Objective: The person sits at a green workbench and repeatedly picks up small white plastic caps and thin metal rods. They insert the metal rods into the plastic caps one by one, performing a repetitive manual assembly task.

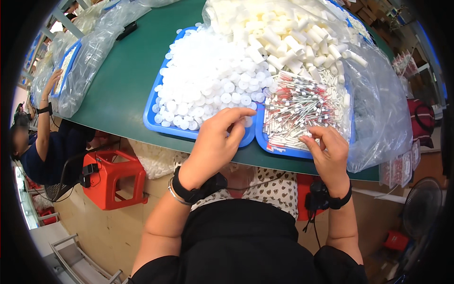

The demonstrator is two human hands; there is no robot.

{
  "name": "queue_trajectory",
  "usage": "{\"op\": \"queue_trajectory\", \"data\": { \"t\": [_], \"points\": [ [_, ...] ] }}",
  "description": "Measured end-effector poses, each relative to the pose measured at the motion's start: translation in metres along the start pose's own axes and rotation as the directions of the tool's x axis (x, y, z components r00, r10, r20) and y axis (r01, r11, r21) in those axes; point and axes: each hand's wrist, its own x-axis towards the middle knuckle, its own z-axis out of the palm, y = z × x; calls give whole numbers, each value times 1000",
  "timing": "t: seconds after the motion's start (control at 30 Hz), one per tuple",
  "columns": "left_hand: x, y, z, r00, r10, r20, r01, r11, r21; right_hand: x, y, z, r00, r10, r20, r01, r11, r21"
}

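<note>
My left hand (215,142) reaches over the near rim of a blue tray (150,118) heaped with small white round caps (208,71); its fingertips are pinched together at the tray's near right corner, and whether they hold a cap I cannot tell. My right hand (329,151) hovers at the near edge of a second blue tray (276,150) full of thin white sticks with red ends (300,106), fingers curled and touching the sticks. Behind the sticks lie many white tubes (293,38).
The trays sit on a green table (127,71). Clear plastic bags (378,109) drape the right side and far left. A red stool (113,177) stands below the table. Another person (42,142) sits at left. A fan (423,206) is low right.
</note>
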Motion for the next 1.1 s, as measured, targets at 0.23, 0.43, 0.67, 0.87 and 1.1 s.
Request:
{"op": "queue_trajectory", "data": {
  "t": [0.23, 0.43, 0.67, 0.87, 1.1],
  "points": [
    [-37, 2, 19, 863, -320, 390, 473, 245, -846, -1, -30, 10, 990, -140, 23, 138, 987, 77],
    [-52, -7, 34, 852, -210, 480, 448, -182, -875, -3, -46, 7, 969, -217, 120, 216, 976, 19],
    [-55, -10, 40, 849, -183, 495, 443, -263, -857, -6, -45, 9, 965, -213, 151, 222, 974, -43],
    [-57, -9, 41, 856, -305, 418, 426, -42, -904, -9, -45, 8, 964, -222, 146, 237, 967, -98],
    [-58, -6, 43, 858, -336, 389, 414, 5, -910, -12, -48, 5, 956, -269, 120, 282, 953, -113]
  ]
}}
